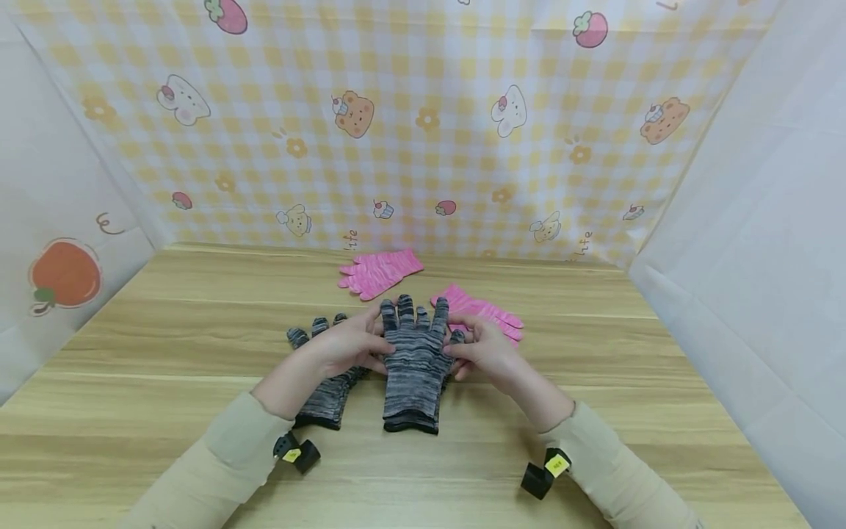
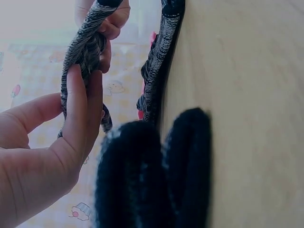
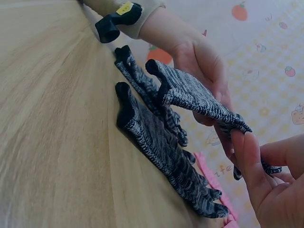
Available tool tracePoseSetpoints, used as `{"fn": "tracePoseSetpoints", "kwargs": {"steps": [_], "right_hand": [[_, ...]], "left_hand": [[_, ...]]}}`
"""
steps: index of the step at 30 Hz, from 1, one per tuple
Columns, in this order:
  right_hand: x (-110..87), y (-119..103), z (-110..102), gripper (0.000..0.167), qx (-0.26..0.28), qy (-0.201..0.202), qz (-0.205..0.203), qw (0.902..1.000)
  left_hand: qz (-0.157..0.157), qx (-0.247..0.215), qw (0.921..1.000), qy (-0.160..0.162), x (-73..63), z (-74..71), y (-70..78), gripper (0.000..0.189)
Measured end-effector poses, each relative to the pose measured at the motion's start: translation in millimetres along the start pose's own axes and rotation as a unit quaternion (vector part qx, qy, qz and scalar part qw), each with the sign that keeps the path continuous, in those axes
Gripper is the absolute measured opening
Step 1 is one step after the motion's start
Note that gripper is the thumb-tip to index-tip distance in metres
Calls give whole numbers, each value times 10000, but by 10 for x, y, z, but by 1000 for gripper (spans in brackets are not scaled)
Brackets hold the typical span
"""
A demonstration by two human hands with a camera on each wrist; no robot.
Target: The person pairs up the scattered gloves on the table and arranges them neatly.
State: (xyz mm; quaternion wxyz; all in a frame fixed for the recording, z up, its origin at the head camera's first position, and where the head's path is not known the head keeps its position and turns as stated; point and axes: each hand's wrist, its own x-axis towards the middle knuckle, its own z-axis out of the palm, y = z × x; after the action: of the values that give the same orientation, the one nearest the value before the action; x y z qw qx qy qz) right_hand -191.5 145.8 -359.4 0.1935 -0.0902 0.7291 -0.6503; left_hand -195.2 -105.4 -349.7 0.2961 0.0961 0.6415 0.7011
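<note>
together, left hand (image 1: 349, 343) and right hand (image 1: 487, 347) pinch a raised grey glove (image 1: 414, 367).

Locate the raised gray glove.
In the head view, the gray glove is below center, held by the left hand and right hand, right of another gray glove.
</note>
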Motion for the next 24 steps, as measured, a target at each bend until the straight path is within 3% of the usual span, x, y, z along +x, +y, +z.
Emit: {"fn": "tracePoseSetpoints", "kwargs": {"steps": [24], "right_hand": [[60,218,-18,55,-345,-50,354,9988]], "left_hand": [[-549,318,9979,102,-10,-46,-34,84]]}}
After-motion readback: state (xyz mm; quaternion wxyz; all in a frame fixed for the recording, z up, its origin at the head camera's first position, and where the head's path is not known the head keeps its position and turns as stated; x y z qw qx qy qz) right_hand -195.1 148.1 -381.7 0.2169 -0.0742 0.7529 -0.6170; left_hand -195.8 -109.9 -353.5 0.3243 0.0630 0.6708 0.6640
